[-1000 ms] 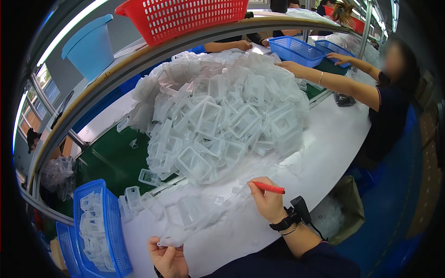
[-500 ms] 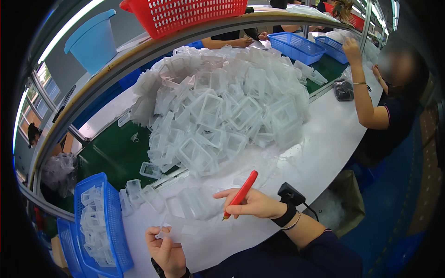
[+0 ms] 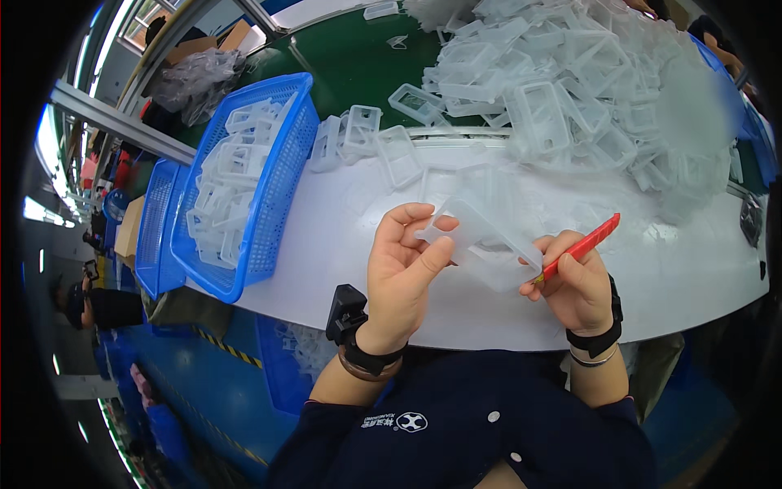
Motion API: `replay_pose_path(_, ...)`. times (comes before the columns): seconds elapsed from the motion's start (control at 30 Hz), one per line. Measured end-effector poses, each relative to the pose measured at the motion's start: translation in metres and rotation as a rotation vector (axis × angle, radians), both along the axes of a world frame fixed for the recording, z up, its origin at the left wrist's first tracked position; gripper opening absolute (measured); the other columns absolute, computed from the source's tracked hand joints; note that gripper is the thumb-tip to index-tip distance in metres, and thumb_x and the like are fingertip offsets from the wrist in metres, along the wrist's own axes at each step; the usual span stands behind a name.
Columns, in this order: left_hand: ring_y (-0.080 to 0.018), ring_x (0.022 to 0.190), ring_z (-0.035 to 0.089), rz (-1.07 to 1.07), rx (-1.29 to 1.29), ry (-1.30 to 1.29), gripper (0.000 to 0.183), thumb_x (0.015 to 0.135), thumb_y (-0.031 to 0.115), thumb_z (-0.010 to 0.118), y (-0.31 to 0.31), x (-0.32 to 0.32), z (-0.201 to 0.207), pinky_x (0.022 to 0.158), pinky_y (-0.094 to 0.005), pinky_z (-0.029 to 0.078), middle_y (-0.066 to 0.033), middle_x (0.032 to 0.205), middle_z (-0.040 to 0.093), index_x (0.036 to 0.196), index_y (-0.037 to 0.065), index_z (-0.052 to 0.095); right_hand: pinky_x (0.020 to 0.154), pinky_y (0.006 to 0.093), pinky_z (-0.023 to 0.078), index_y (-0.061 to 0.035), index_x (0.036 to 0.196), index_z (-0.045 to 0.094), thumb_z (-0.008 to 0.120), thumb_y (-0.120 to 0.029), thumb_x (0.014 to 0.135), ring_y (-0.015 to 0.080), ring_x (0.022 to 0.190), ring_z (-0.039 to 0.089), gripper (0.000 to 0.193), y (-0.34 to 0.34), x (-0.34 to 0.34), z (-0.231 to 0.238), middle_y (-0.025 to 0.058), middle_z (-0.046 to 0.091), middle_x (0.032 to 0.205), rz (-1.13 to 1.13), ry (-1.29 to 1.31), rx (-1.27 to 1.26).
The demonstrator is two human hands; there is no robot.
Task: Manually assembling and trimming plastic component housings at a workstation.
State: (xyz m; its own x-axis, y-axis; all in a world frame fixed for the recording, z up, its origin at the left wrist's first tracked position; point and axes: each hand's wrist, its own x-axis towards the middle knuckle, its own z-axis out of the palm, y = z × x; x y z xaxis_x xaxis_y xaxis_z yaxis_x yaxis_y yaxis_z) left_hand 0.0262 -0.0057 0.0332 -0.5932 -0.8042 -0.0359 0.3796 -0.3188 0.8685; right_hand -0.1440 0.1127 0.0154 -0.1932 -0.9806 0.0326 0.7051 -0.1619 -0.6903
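Note:
Between my two hands is a translucent plastic box-like part (image 3: 492,230) with an open frame, tilted above the white table. My left hand (image 3: 401,267) pinches its left end between thumb and fingers. A slim red-handled knife (image 3: 590,240) lies in my right hand (image 3: 580,292), its handle sticking up to the right and its tip pointing down-left. That tip and the fingertips are at the part's right corner; whether the blade touches the plastic I cannot tell. Several similar clear parts (image 3: 397,156) lie on the table just beyond my hands.
A large heap of clear plastic parts (image 3: 542,122) covers the far right. To the left, a blue basket (image 3: 278,191) holds several more, with another blue basket (image 3: 155,236) beside it. The white table (image 3: 326,253) curves along its near edge; green surface (image 3: 342,61) lies beyond.
My view has swung left and down, bringing the blue basket closer to the middle. The knife in my right hand has come to the part's right corner. My left hand still holds the part.

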Motion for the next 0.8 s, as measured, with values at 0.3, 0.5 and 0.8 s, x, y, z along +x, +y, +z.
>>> replay_pose_path(0.3,-0.0183,0.097,0.053,0.009,-0.472,-0.121,0.029,0.075,-0.011,0.056,-0.020,0.032,-0.009,0.079,-0.0284,0.045,-0.0126,0.104,0.053,0.100,0.002,0.051,0.067,0.0294,0.044,-0.0014,0.077,0.060,0.063,-0.009,0.073,0.0211,0.080,0.057,0.009,-0.007,0.009,0.020,0.0142,0.059,0.091,-0.132,0.762,-0.034)
replay_pose_path(0.5,-0.0165,0.096,0.053,0.069,-0.523,-0.078,0.027,0.074,-0.013,0.056,-0.026,0.039,-0.018,0.080,-0.0264,0.045,-0.0113,0.105,0.053,0.098,0.000,0.055,0.066,0.0337,0.045,-0.0031,0.077,0.060,0.069,-0.008,0.066,0.0268,0.076,0.056,0.014,-0.019,0.015,0.027,0.0128,0.060,0.090,-0.261,1.357,-0.287)
replay_pose_path(0.8,-0.0117,0.083,0.047,0.101,-0.454,-0.159,0.033,0.074,-0.007,0.060,-0.028,0.054,-0.009,0.078,-0.0232,0.038,-0.0063,0.096,0.050,0.106,-0.001,0.054,0.066,0.0304,0.044,-0.0016,0.079,0.061,0.065,-0.010,0.072,0.0217,0.075,0.056,0.011,-0.031,0.022,0.008,0.0136,0.059,0.089,-0.033,0.902,-0.082)
